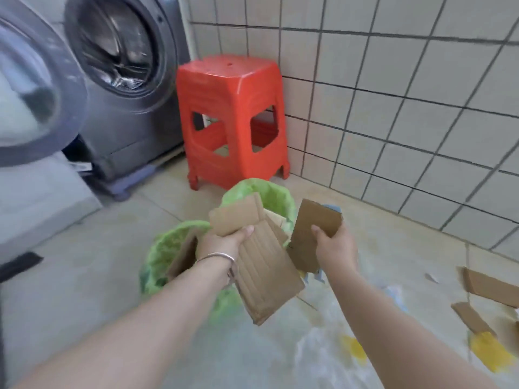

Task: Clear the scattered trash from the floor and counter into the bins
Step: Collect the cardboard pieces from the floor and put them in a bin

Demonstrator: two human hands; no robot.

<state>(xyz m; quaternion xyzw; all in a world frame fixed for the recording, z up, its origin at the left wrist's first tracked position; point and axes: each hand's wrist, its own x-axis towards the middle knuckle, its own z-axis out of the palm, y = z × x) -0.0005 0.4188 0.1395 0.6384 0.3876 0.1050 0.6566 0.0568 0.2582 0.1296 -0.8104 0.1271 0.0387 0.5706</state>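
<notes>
Tiled floor (118,248) and a white tiled wall (393,94) frame a laundry corner. Both hands hold cardboard above two bins lined with green bags. The left hand (222,242) is closed on a stack of ribbed cardboard sheets (264,270), thumb on top and fingers underneath, gripping near the upper end so the long lower part hangs toward the camera. The right hand (334,248) pinches a single darker cardboard piece (311,234) by its right edge, thumb across the face.

Cardboard like this looks light and stiff, with dry, rough faces that should not slip. A thumb-and-fingers clamp at one edge seems enough for a single piece. The stack may fan or shed a sheet if held loosely, so a firm squeeze across all layers is the safer hold.

The far bin (269,192) sits just in front of both hands and already has cardboard in it. The near bin (168,248) is partly hidden under the left forearm, with one brown piece leaning inside.

More cardboard scraps (488,287) lie on the floor at the right edge, with yellow bits (488,352) near them and a clear plastic bag (323,349) below the right arm. A red plastic stool (233,116) stands against the wall behind the bins, and a grey washing machine (126,80) with its door open fills the left side.
</notes>
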